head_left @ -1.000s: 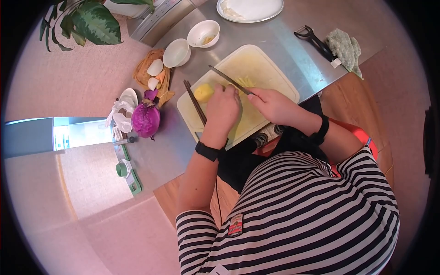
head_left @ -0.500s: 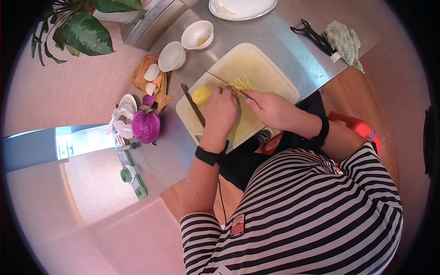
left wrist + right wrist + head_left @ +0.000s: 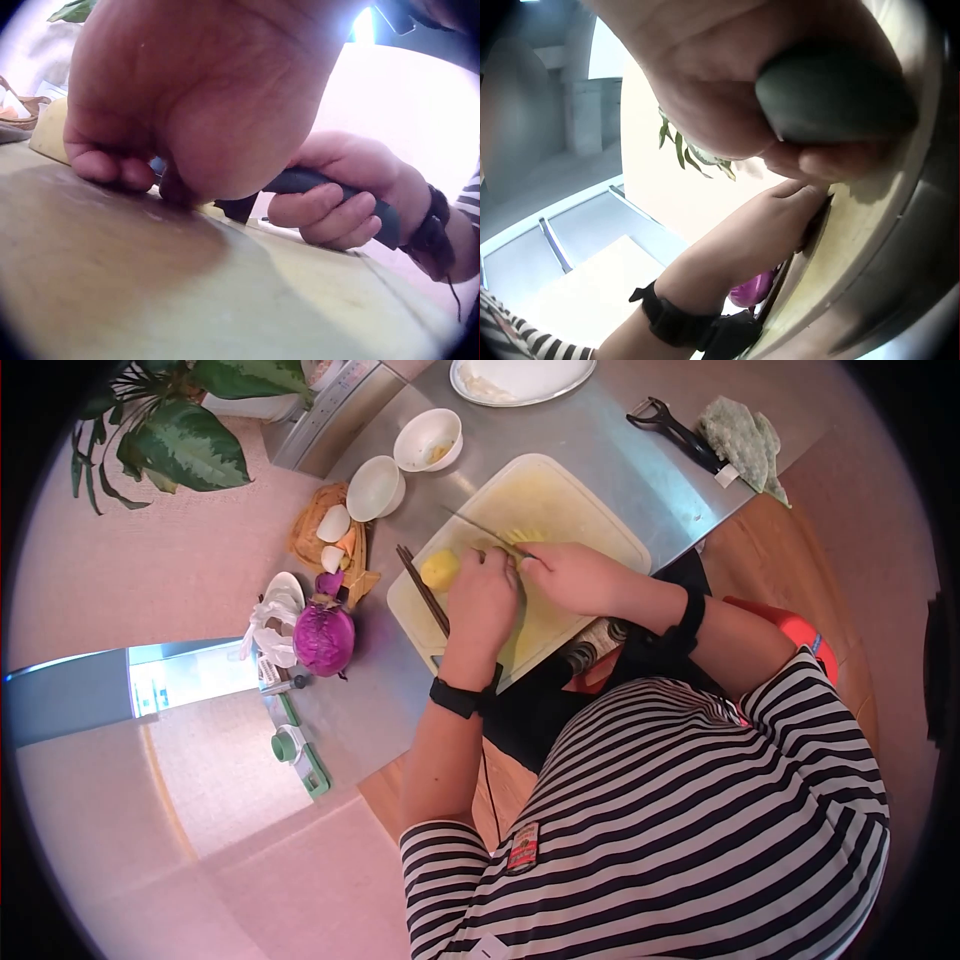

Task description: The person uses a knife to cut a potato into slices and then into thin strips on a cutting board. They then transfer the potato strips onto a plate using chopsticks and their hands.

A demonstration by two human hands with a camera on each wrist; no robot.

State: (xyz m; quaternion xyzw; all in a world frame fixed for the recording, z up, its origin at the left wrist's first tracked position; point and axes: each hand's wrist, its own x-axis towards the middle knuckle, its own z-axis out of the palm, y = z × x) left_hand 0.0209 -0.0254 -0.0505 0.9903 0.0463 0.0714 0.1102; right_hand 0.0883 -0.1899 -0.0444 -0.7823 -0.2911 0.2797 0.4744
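My left hand (image 3: 485,595) curls down on the cutting board (image 3: 600,530), its fingers and thumb bent over a potato piece that is mostly hidden beneath them. In my right hand (image 3: 575,575) I grip a knife (image 3: 480,525) by its dark green handle (image 3: 300,181). The blade runs right beside the left fingertips, pointing toward the upper left of the head view. Pale yellow potato strips (image 3: 527,535) lie on the far side of the blade. Just left of the left hand sits a peeled potato (image 3: 438,570), and dark chopsticks (image 3: 422,588) lie along the board's left side.
Two white bowls (image 3: 376,488) and an oval plate (image 3: 520,398) stand behind the board. To the left are a purple cabbage (image 3: 324,640), a wicker basket (image 3: 308,535) and a green-and-white slicer (image 3: 300,755). A black peeler (image 3: 675,435) and a green cloth (image 3: 742,445) lie at the right.
The knife tilts and shifts slightly with my right hand, staying beside the left fingertips. My left hand keeps almost the same place on the board. The head view has shifted a little.
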